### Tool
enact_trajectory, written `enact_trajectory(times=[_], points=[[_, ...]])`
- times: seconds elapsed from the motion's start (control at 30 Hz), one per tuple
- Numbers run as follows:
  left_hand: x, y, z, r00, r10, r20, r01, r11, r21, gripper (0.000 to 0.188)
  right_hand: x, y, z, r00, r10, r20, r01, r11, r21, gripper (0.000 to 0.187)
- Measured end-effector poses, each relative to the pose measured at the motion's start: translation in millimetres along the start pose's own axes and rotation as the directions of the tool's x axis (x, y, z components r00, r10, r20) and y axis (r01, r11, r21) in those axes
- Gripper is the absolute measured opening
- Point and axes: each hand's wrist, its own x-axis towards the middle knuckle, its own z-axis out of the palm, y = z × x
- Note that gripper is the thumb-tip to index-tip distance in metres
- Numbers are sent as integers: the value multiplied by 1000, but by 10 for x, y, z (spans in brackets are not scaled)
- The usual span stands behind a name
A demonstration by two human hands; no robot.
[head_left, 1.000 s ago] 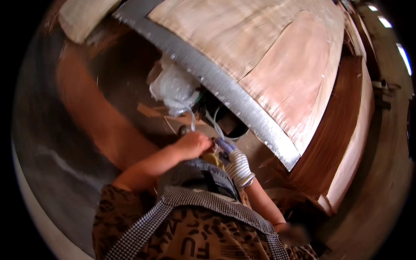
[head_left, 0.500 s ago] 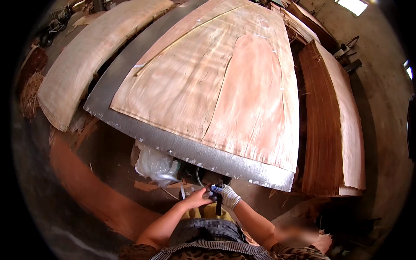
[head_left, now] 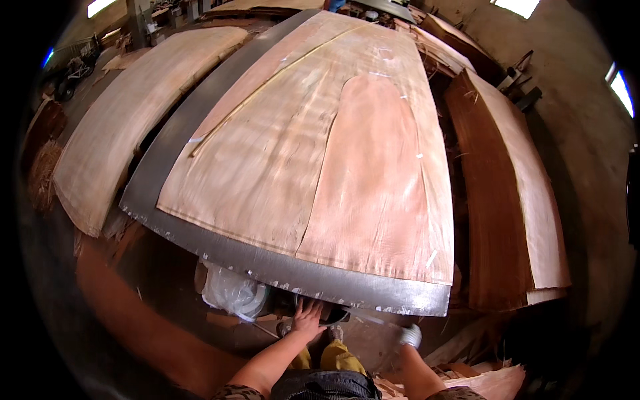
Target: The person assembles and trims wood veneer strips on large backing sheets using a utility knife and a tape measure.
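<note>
My bare left hand [head_left: 308,318] is stretched forward with fingers apart, at the near edge of the table and over a dark round object [head_left: 331,313] partly hidden beneath it. My right hand [head_left: 411,335], in a whitish glove, is off to the right, below the table's near corner. Motion smears its fingers, so whether it holds anything does not show. A pale blurred streak [head_left: 373,319] lies between the two hands. Above them spreads a large wood veneer sheet [head_left: 267,167] on a grey metal-like tabletop [head_left: 220,252], with a pinker veneer piece [head_left: 377,180] at its right.
A thin yellowish stick [head_left: 267,79] lies along the sheet's left side. Veneer stacks stand left [head_left: 133,113] and right [head_left: 497,193]. A clear plastic bag [head_left: 230,291] hangs under the near edge. Veneer scraps [head_left: 480,381] lie at the lower right.
My hands were together around a dark tool with blue on it; now they are apart. The left has reached forward with fingers spread, the right has swung right. The tool no longer shows clearly.
</note>
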Motion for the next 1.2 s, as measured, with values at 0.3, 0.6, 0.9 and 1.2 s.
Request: enact_trajectory(times=[0.3, 0.6, 0.9, 1.2], points=[[-26, 749, -611, 936, 336, -102, -233, 379, -896, 40, -1218, -1211, -420, 716, -595, 365, 554, 803, 222, 16], [-34, 771, -1599, 930, -105, -352, -246, 536, -808, 14, -1416, -1843, -624, 688, -424, 590, -380, 481, 790, 27], [591, -497, -1663, 709, -319, -629, -125, 821, -557, 14, -40, -2805, -1124, 830, -527, 182, 410, 797, 443, 14], [940, -888, -1473, 663, -509, -549, 365, 860, -356, 47, -295, -3952, 328, 426, -399, 812, 628, 776, 52, 18]])
